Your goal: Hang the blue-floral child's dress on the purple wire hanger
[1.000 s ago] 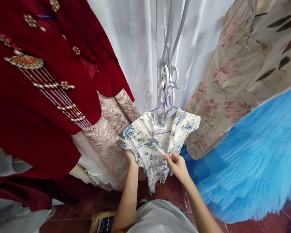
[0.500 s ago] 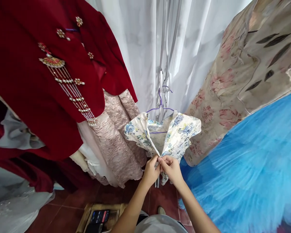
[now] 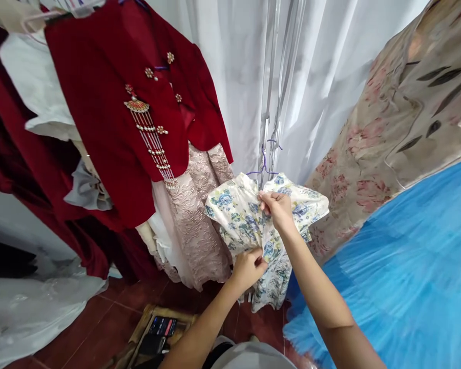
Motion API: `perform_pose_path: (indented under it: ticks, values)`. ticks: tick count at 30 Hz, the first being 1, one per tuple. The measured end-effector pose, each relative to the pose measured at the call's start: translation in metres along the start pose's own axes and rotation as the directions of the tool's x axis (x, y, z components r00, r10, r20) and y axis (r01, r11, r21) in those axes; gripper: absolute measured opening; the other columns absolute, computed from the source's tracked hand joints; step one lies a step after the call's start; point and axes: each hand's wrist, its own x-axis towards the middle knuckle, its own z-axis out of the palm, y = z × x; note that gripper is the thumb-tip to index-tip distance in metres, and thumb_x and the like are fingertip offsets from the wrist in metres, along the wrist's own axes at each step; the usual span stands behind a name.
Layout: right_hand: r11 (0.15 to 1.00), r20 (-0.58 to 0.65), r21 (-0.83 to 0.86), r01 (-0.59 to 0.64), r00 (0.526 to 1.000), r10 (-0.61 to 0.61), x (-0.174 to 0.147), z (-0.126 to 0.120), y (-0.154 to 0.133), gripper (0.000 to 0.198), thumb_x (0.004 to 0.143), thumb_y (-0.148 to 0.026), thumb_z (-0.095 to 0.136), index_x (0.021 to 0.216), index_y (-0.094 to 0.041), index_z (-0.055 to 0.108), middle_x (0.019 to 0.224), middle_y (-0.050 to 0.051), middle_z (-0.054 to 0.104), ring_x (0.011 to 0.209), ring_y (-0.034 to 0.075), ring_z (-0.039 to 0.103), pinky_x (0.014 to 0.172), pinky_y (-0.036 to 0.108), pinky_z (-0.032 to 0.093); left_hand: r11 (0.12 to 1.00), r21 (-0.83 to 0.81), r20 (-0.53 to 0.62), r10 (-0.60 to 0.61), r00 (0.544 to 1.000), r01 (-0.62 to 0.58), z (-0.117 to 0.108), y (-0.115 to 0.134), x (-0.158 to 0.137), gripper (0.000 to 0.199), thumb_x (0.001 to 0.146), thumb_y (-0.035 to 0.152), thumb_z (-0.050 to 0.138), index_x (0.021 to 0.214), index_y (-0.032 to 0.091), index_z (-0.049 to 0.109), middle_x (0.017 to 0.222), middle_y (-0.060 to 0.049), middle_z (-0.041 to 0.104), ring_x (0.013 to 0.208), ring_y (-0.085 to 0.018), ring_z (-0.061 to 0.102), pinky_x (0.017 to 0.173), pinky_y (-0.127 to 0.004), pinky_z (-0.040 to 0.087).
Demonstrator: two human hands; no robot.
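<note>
12 o'clock: white curtain (image 3: 234,61), hanging in vertical folds. 10 o'clock: dark red jacket (image 3: 111,133), flower-shaped jewelled fastenings; fan-topped beaded pendant (image 3: 153,136) on its front. Farther out, same bearing: white ruffled garment (image 3: 42,82). 8 o'clock: pale pink textured skirt (image 3: 194,220), below jacket hem; near frame edge, sheer white fabric (image 3: 34,307). 7 o'clock: low wooden piece (image 3: 144,320) on red tiled floor (image 3: 115,318), bearing dark phone-like device (image 3: 163,326). Between 2 and 3: beige flower-print garment (image 3: 372,138). 4 o'clock: bright blue tulle (image 3: 407,271).

We've got top (image 3: 249,220) on hanger (image 3: 264,167), curtain (image 3: 238,77) behind it; jacket (image 3: 107,118) to left, skirt (image 3: 407,261) to right.
</note>
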Motion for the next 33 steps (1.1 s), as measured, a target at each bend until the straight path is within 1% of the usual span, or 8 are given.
perform_pose_path:
  ticks: [7, 11, 14, 16, 19, 22, 28, 33]
  values:
    - [0.995, -0.053, -0.02, 0.095, 0.994, -0.096, 0.009, -0.007, -0.011, 0.037, 0.077, -0.052, 0.072, 0.067, -0.017, 0.065, 0.047, -0.002, 0.057, 0.036, 0.009, 0.038, 0.038, 0.024, 0.029, 0.988, -0.079, 0.089, 0.137, 0.987, -0.13, -0.003, -0.013, 0.007, 0.014, 0.086, 0.012, 0.061, 0.073, 0.019, 0.061, 0.072, 0.0, 0.064, 0.067, -0.014, 0.059, 0.064, -0.024, 0.043]
    - [0.991, -0.062, -0.065, 0.117, 0.991, -0.121, -0.002, -0.006, -0.01, 0.038, 0.081, -0.055, 0.069, 0.073, -0.019, 0.063, 0.046, -0.003, 0.057, 0.039, 0.01, 0.042, 0.041, 0.024, 0.034, 0.939, -0.168, -0.21, 0.263, 0.942, -0.299, -0.057, -0.003, 0.058, 0.021, 0.098, 0.025, 0.055, 0.116, 0.02, 0.065, 0.092, -0.005, 0.069, 0.075, -0.016, 0.064, 0.069, -0.028, 0.052]
    - [0.985, -0.053, -0.085, 0.152, 0.986, -0.157, -0.008, -0.005, -0.009, 0.038, 0.083, -0.056, 0.068, 0.074, -0.02, 0.061, 0.046, -0.004, 0.056, 0.04, 0.01, 0.044, 0.043, 0.023, 0.036, 0.901, 0.024, -0.39, 0.408, 0.825, -0.434, -0.106, 0.015, 0.11, 0.04, 0.101, 0.028, 0.051, 0.141, 0.022, 0.054, 0.121, -0.012, 0.063, 0.1, -0.02, 0.064, 0.085, -0.034, 0.054]
    - [0.98, -0.058, -0.104, 0.169, 0.983, -0.176, -0.008, -0.004, -0.006, 0.038, 0.084, -0.056, 0.068, 0.076, -0.02, 0.062, 0.046, -0.004, 0.056, 0.041, 0.011, 0.045, 0.044, 0.024, 0.037, 0.839, 0.158, -0.301, 0.543, 0.784, -0.52, -0.127, 0.025, 0.141, 0.033, 0.102, 0.028, 0.051, 0.133, 0.023, 0.06, 0.121, -0.01, 0.064, 0.109, -0.022, 0.06, 0.094, -0.038, 0.051]
    - [0.972, -0.077, -0.129, 0.198, 0.975, -0.209, -0.005, -0.002, 0.003, 0.036, 0.085, -0.054, 0.068, 0.077, -0.02, 0.061, 0.046, -0.005, 0.054, 0.041, 0.01, 0.044, 0.044, 0.023, 0.034, 0.761, 0.226, -0.144, 0.644, 0.751, -0.608, -0.14, 0.031, 0.169, 0.021, 0.102, 0.025, 0.049, 0.104, 0.02, 0.069, 0.095, -0.006, 0.068, 0.096, -0.021, 0.06, 0.087, -0.035, 0.051]
    - [0.966, -0.105, -0.14, 0.216, 0.967, -0.231, -0.004, 0.003, 0.017, 0.034, 0.086, -0.051, 0.067, 0.076, -0.021, 0.057, 0.046, -0.007, 0.049, 0.041, 0.009, 0.039, 0.044, 0.023, 0.03, 0.731, 0.24, -0.137, 0.677, 0.723, -0.639, -0.142, 0.028, 0.179, 0.023, 0.103, 0.022, 0.047, 0.094, 0.018, 0.068, 0.089, -0.006, 0.067, 0.09, -0.02, 0.059, 0.082, -0.032, 0.048]
    - [0.956, -0.167, -0.203, 0.213, 0.954, -0.248, 0.001, 0.022, 0.041, 0.029, 0.089, -0.048, 0.061, 0.078, -0.022, 0.054, 0.051, -0.008, 0.042, 0.045, 0.01, 0.036, 0.046, 0.024, 0.026, 0.758, 0.215, -0.254, 0.652, 0.715, -0.615, -0.144, 0.011, 0.186, 0.021, 0.102, 0.026, 0.05, 0.088, 0.019, 0.065, 0.084, -0.004, 0.066, 0.087, -0.02, 0.056, 0.084, -0.035, 0.045]
    - [0.948, -0.163, -0.293, 0.121, 0.971, -0.174, -0.01, 0.032, 0.081, 0.03, 0.087, -0.042, 0.062, 0.069, -0.022, 0.05, 0.053, -0.007, 0.04, 0.047, 0.01, 0.034, 0.048, 0.024, 0.025, 0.84, -0.007, -0.525, 0.459, 0.717, -0.542, -0.164, -0.013, 0.197, 0.027, 0.104, 0.033, 0.046, 0.09, 0.018, 0.063, 0.085, -0.004, 0.063, 0.086, -0.019, 0.057, 0.08, -0.032, 0.046]
